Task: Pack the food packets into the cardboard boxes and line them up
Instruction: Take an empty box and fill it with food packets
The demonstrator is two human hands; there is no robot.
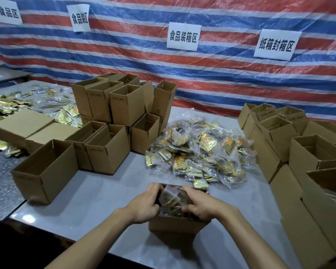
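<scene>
Near the front edge of the table (97, 193), about midway along it, stood the small cardboard box (176, 227) I was filling, its top open. Right over that opening I held a clear bag of food packets (172, 200) between both hands. My left grip (144, 203) was curled round its left end and my right grip (204, 206) round its right end, both clamped on the bag.

The bag's long axis seemed to run left to right across me. It sat partly down in the opening and bulged above the rim. So it lay straight below and between my grips, neither plainly nearer than the other. I judged the coming move to be a downward press, with the bag needing to flatten to clear the rim.

Just beyond the box, toward the middle of the table, lay the loose heap of packets (198, 152); whether its near edge touched the box's far wall I could not tell. Toward the left edge stood an empty open box (47, 169), with stacked open boxes (122, 105) behind it near the far edge. More open boxes (308, 152) crowded the right edge. Behind the far edge hung a striped tarpaulin (221, 78) bearing paper signs (183, 35).
</scene>
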